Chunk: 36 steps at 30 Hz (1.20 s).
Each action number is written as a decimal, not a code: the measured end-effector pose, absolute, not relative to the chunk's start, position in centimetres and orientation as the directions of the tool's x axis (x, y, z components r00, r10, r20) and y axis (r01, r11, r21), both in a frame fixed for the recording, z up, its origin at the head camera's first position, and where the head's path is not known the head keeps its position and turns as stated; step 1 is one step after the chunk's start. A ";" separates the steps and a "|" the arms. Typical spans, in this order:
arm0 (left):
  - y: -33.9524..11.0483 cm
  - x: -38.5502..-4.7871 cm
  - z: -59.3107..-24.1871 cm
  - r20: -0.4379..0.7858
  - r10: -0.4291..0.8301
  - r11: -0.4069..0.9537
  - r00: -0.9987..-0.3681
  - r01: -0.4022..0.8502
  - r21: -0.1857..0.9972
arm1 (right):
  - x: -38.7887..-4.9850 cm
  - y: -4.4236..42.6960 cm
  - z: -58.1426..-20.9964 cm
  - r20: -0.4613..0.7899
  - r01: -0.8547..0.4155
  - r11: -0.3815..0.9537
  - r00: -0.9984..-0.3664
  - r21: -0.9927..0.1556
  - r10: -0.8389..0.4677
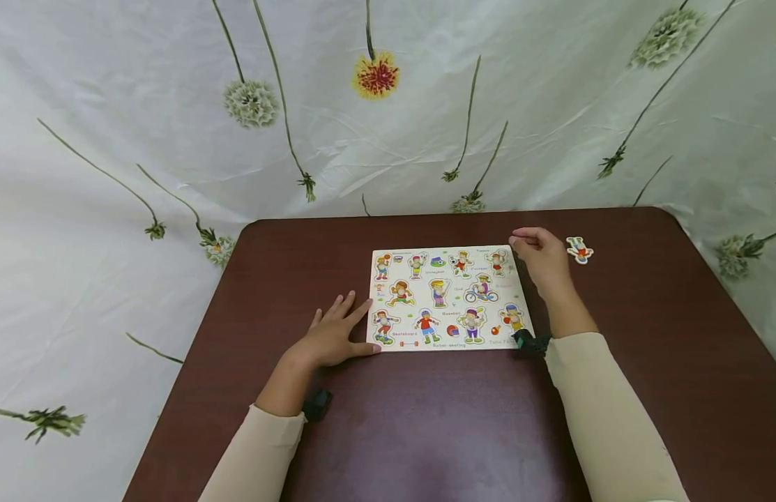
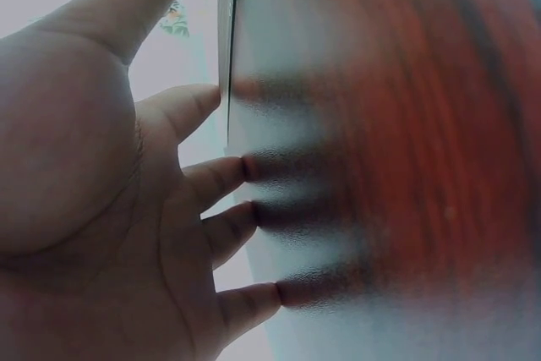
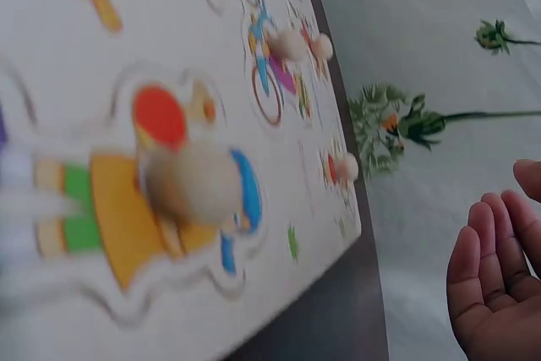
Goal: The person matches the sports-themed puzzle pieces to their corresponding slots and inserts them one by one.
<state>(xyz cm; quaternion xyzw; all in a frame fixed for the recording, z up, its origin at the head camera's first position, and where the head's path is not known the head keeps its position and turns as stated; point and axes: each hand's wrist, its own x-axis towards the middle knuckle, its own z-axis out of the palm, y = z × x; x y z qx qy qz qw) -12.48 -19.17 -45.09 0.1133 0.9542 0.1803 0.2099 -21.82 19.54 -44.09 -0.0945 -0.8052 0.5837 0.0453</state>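
A white wooden peg puzzle board (image 1: 425,296) lies flat on the table, filled with colourful sports figures. My left hand (image 1: 334,335) spreads its fingers at the board's left edge, index finger and thumb touching it. In the left wrist view, the fingertips of that hand (image 2: 127,183) rest on the tabletop beside the board's edge. By the board's far right corner is my right hand (image 1: 541,261), its fingers loosely bent. The right wrist view shows this hand (image 3: 503,285) with nothing in it. Just right of it lies a loose figure piece (image 1: 579,249). A round knob (image 3: 182,183) covers part of one figure.
The dark brown table (image 1: 425,425) has its far edge just beyond the board. Behind hangs a pale cloth (image 1: 388,139) printed with dandelions. Dark wrist cameras (image 1: 316,404) sit on both wrists; the right one overlaps the board's near right corner in the head view.
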 end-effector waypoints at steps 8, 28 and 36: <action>-19.2 -12.4 -44.9 -0.358 0.288 0.909 -0.888 0.136 0.394 | -22.3 24.7 -44.0 -0.091 0.178 0.349 -0.963 -0.920 0.254; -19.2 -12.2 -45.1 -0.363 0.290 0.907 -0.886 0.133 0.399 | -24.4 31.7 -44.7 -0.091 0.146 0.806 -0.989 -0.574 0.114; -19.1 -12.2 -45.0 -0.358 0.288 0.908 -0.888 0.134 0.398 | -25.0 32.4 -44.6 -0.114 -0.015 0.901 -0.991 -0.434 -0.071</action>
